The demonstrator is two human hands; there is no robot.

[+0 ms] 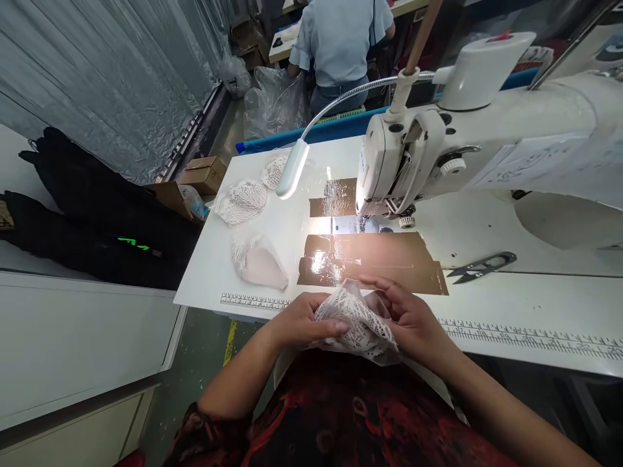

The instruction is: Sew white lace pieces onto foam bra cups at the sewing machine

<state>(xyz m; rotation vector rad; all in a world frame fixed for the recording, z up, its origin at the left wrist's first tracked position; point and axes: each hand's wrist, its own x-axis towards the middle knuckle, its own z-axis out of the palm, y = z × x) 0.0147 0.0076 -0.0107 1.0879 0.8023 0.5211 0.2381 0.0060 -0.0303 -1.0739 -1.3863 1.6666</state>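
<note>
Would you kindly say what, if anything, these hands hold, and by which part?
A white lace piece: the left hand grips its left side, thumb on top; the right hand holds its right side.

White worktable (292, 230), ruler scale (525, 336) along near edge, sewing machine (479, 136) mounted on top, brown tape (379, 253) flanking needle plate (343, 225), snips (483, 266) at right, three lace cups (247, 200) at left.

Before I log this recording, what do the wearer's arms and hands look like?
The left hand and right hand are bare, without gloves; no watch or bracelet shows. The left sleeve is dark with red patterning, ending near the elbow.
</note>
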